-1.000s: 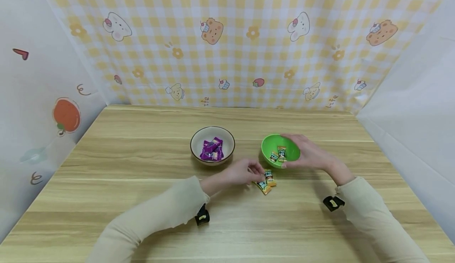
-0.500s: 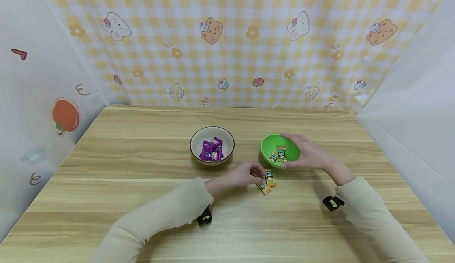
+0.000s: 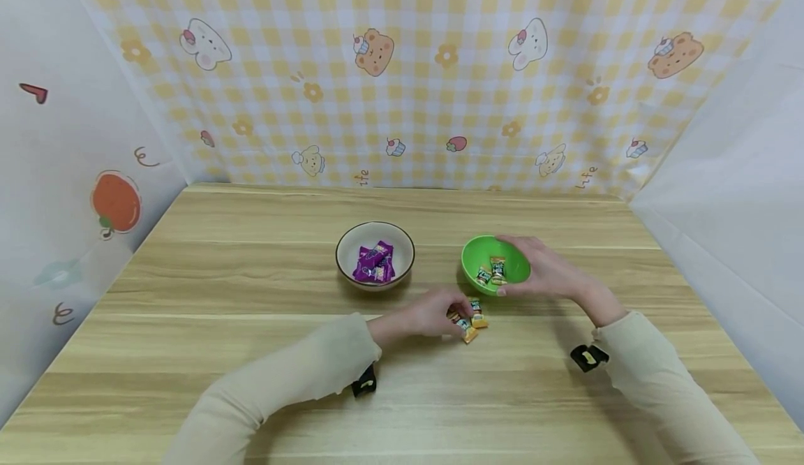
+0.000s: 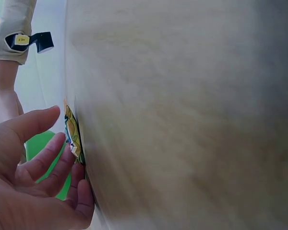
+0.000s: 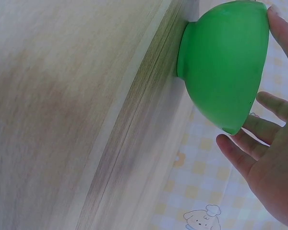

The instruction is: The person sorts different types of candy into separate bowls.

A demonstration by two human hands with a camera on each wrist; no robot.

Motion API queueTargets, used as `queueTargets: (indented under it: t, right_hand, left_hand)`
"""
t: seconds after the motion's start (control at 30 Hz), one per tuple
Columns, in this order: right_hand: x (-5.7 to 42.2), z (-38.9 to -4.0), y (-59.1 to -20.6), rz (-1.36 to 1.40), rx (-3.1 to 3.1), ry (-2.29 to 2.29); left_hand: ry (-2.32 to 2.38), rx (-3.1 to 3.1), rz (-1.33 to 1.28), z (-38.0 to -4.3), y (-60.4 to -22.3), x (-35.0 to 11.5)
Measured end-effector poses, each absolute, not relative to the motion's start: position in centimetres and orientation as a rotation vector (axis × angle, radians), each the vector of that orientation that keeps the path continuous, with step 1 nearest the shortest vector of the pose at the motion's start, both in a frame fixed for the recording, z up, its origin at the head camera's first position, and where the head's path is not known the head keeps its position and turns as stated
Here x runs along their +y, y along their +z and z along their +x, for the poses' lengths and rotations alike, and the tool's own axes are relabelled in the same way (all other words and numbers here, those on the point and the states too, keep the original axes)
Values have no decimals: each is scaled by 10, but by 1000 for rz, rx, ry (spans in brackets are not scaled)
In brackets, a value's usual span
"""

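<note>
My left hand (image 3: 433,313) is over two yellow-and-green wrapped candies on the table. Its thumb and fingers are spread around the nearer candy (image 3: 466,331), with a gap between the thumb and index finger. In the left wrist view, a candy (image 4: 73,134) lies flat just beyond the fingertips of my left hand (image 4: 38,167). The other candy (image 3: 477,313) is close beside it. My right hand (image 3: 548,269) holds the green bowl (image 3: 474,250) by its rim, thumb at the near side and fingers at the far side. Two similar candies (image 3: 498,269) lie inside the bowl.
A cream bowl (image 3: 345,273) with a dark rim stands to the left, holding several purple wrapped candies (image 3: 375,264). The wooden table (image 3: 251,262) meets a yellow checked cloth (image 3: 408,102) at the back, with white side walls (image 3: 722,137).
My left hand has shifted slightly to the right and its fingers have parted around the nearer candy, showing more of it. My right hand and the green bowl stay in place.
</note>
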State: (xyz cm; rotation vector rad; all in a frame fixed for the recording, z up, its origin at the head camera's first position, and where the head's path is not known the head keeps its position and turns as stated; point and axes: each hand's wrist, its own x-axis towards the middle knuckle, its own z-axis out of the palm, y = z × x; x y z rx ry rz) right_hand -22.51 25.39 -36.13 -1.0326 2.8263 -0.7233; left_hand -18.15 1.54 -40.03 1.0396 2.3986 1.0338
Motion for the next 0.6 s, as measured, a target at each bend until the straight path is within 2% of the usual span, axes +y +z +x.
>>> queueTargets:
  t: [0.23, 0.6]
  right_hand:
    - [254, -225, -361, -1025, 2824, -713]
    - [254, -225, -360, -997, 2821, -697]
  left_hand:
    - [833, 2536, 1194, -180, -400, 13]
    - [731, 2574, 1136, -175, -398, 10]
